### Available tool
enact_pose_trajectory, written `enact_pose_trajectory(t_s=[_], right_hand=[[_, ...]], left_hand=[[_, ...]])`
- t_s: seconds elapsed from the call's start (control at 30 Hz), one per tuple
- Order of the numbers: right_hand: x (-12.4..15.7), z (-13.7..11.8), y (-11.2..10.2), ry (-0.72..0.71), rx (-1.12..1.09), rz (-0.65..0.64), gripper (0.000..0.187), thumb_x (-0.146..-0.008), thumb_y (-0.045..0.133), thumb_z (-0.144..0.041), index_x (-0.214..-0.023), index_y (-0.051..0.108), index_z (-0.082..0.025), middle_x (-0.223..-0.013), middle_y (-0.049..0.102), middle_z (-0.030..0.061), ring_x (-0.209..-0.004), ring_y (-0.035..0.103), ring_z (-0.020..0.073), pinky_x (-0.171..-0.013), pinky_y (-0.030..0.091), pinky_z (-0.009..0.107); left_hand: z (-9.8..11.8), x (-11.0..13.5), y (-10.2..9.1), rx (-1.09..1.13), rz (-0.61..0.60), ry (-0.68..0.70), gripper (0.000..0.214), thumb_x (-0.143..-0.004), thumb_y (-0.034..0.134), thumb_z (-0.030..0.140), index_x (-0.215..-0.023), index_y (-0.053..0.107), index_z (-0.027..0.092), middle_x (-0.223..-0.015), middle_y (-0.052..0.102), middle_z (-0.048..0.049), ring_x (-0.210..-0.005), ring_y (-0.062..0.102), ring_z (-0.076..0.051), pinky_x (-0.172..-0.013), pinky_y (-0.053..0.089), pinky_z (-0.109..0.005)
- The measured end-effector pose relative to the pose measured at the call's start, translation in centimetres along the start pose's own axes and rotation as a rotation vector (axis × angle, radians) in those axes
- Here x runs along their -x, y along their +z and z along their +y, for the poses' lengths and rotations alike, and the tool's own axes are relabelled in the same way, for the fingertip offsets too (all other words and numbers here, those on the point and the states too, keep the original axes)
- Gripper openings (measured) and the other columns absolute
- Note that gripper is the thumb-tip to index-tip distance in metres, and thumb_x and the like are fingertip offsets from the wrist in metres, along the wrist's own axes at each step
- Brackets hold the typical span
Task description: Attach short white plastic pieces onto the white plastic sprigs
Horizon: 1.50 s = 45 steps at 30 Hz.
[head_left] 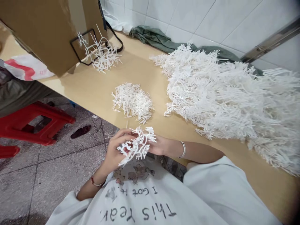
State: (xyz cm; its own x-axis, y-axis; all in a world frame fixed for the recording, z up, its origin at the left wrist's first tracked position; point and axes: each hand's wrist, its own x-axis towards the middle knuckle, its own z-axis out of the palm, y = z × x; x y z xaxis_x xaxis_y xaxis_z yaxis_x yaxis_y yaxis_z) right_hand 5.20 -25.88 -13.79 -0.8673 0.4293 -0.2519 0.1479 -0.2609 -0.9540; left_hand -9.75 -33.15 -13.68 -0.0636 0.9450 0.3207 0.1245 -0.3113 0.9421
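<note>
A bunch of white branched plastic sprues [137,145] is held just in front of my shirt, at the table's near edge. My left hand [115,149] is closed around its left side, fingers curled over the top. My right hand [157,145] grips the bunch from the right, its fingertips mostly hidden behind the white branches. Right beyond the hands, a small heap of short white plastic pieces [133,101] lies on the table. To the right spreads a much larger pile of similar white pieces [217,90].
At the back left stands a cardboard box [44,34], with loose branched white sprues [103,57] beside a black wire frame [76,50]. Green cloth [152,37] runs along the tiled wall. A red stool [39,122] stands left of the table [77,89].
</note>
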Motion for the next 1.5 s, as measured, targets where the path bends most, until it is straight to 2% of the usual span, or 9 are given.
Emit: enact_pose_trajectory(t_s=[0.13, 0.3, 0.43, 0.57, 0.93, 1.13, 1.3, 1.4, 1.5], right_hand=[[0.4, -1.8, -0.7, 0.039, -0.122, -0.061, 0.035, -0.09, 0.044, -0.048, -0.099, 0.061, -0.018, -0.081, 0.066, 0.0049, -0.074, 0.063, 0.0135, -0.069, 0.053, 0.027], [2.6, -4.4, -2.7, 0.131, 0.252, -0.135, 0.029, -0.092, 0.044, -0.036, -0.092, 0.062, -0.014, -0.075, 0.066, 0.004, -0.072, 0.062, 0.0124, -0.07, 0.05, 0.026], [4.5, -6.1, -4.5, -0.26, 0.512, 0.253, 0.055, -0.079, 0.066, -0.03, -0.128, 0.043, -0.022, -0.12, 0.056, 0.009, -0.096, 0.058, 0.0147, -0.083, 0.05, 0.03], [4.2, -7.3, -5.4, -0.38, 0.53, 0.187, 0.084, -0.071, 0.075, -0.026, -0.141, 0.027, -0.029, -0.143, 0.036, 0.0102, -0.115, 0.051, 0.0169, -0.096, 0.045, 0.034], [1.6, -6.7, -5.7, -0.332, 0.42, 0.104, 0.018, -0.076, 0.07, -0.027, -0.086, 0.062, -0.014, -0.083, 0.062, 0.0014, -0.075, 0.057, 0.009, -0.069, 0.049, 0.021], [1.9, -7.0, -5.2, -0.288, 0.512, 0.117, 0.018, -0.076, 0.07, -0.027, -0.071, 0.061, -0.013, -0.067, 0.058, -0.0014, -0.062, 0.052, 0.0069, -0.058, 0.043, 0.018], [1.9, -6.9, -4.4, -0.349, 0.641, 0.134, 0.023, -0.082, 0.064, -0.031, -0.07, 0.059, -0.012, -0.064, 0.057, -0.0009, -0.058, 0.049, 0.0061, -0.055, 0.039, 0.017], [1.6, -6.4, -4.1, -0.485, 0.732, 0.118, 0.022, -0.085, 0.061, -0.029, -0.07, 0.055, -0.013, -0.061, 0.053, -0.0028, -0.054, 0.043, 0.0047, -0.053, 0.035, 0.017], [1.1, -5.9, -3.7, -0.582, 0.806, 0.09, 0.021, -0.087, 0.058, -0.029, -0.073, 0.052, -0.015, -0.062, 0.049, -0.0036, -0.055, 0.041, 0.0053, -0.054, 0.032, 0.018]], left_hand=[[-0.5, -0.4, 0.7, 0.157, 0.095, -0.047, 0.022, -0.065, 0.075, 0.026, -0.086, 0.071, 0.024, -0.09, 0.07, -0.0071, -0.083, 0.064, -0.022, -0.073, 0.05, -0.033], [-1.1, -0.4, 1.5, 0.261, 0.225, -0.157, 0.016, -0.07, 0.072, 0.023, -0.086, 0.069, 0.024, -0.08, 0.071, -0.0025, -0.07, 0.065, -0.016, -0.064, 0.05, -0.026], [-1.4, -0.5, 1.7, 0.293, 0.223, -0.135, 0.017, -0.069, 0.073, 0.02, -0.085, 0.069, 0.025, -0.081, 0.071, -0.0017, -0.074, 0.065, -0.016, -0.069, 0.051, -0.026], [-1.7, -0.3, 1.8, 0.253, 0.204, -0.124, 0.012, -0.071, 0.07, 0.017, -0.08, 0.07, 0.025, -0.081, 0.072, -0.0018, -0.076, 0.064, -0.017, -0.071, 0.05, -0.028], [-2.0, -0.3, 0.4, 0.05, 0.156, -0.01, 0.008, -0.075, 0.066, 0.022, -0.083, 0.067, 0.02, -0.085, 0.07, -0.0047, -0.081, 0.063, -0.019, -0.075, 0.05, -0.032], [1.0, -1.2, -3.6, -0.307, -0.326, -0.096, 0.03, -0.085, 0.053, 0.022, -0.115, 0.058, 0.022, -0.124, 0.058, -0.0101, -0.114, 0.054, -0.024, -0.096, 0.043, -0.037], [3.0, -0.2, -8.7, -0.392, -0.488, -0.052, 0.067, -0.075, 0.068, 0.03, -0.136, 0.04, 0.025, -0.142, 0.042, -0.0109, -0.127, 0.041, -0.029, -0.104, 0.036, -0.041], [3.1, -0.5, -8.7, -0.022, -0.291, 0.13, 0.072, -0.069, 0.065, 0.055, -0.13, 0.048, 0.023, -0.129, 0.052, -0.0078, -0.119, 0.047, -0.029, -0.105, 0.036, -0.041], [3.0, -1.8, -5.7, -0.048, -0.24, 0.019, 0.051, -0.085, 0.047, 0.049, -0.125, 0.053, 0.018, -0.128, 0.054, -0.0113, -0.12, 0.046, -0.027, -0.105, 0.032, -0.039]])
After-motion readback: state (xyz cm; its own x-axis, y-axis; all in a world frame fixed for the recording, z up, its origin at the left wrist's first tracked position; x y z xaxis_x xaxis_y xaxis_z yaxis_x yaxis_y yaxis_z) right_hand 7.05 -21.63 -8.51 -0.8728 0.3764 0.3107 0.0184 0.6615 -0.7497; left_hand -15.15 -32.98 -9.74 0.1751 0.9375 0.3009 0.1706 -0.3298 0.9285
